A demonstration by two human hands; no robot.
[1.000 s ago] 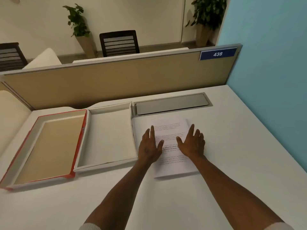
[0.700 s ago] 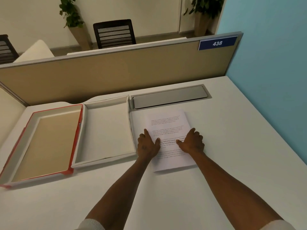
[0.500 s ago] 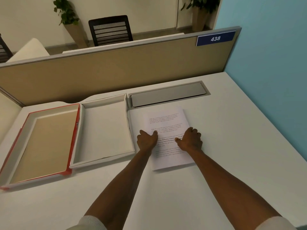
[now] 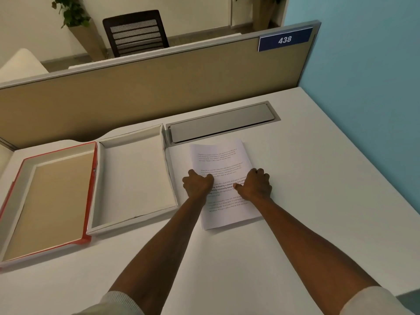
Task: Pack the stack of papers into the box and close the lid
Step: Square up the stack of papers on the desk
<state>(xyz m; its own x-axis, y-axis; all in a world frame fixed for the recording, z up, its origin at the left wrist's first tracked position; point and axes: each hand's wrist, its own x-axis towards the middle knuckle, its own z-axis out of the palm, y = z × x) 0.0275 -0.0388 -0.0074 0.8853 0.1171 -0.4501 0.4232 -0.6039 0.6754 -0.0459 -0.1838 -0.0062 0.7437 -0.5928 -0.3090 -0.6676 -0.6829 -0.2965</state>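
Note:
A stack of printed white papers [image 4: 218,159] lies flat on the white desk, just right of the box. My left hand [image 4: 197,184] is curled over the stack's left edge. My right hand [image 4: 256,185] is curled over its right edge, thumb on the top sheet. The open white box [image 4: 134,176] sits empty beside the stack, touching or nearly touching it. Its lid [image 4: 48,201], red outside and tan inside, lies upturned against the box's left side.
A grey cable-tray cover [image 4: 221,122] is set into the desk behind the papers. A tan partition [image 4: 147,87] runs along the back and a blue wall [image 4: 363,76] bounds the right. The desk's front edge shows at bottom right.
My hands went from lying flat with spread fingers on the top sheet to curled fists gripping the stack's two side edges. The stack has stayed in place.

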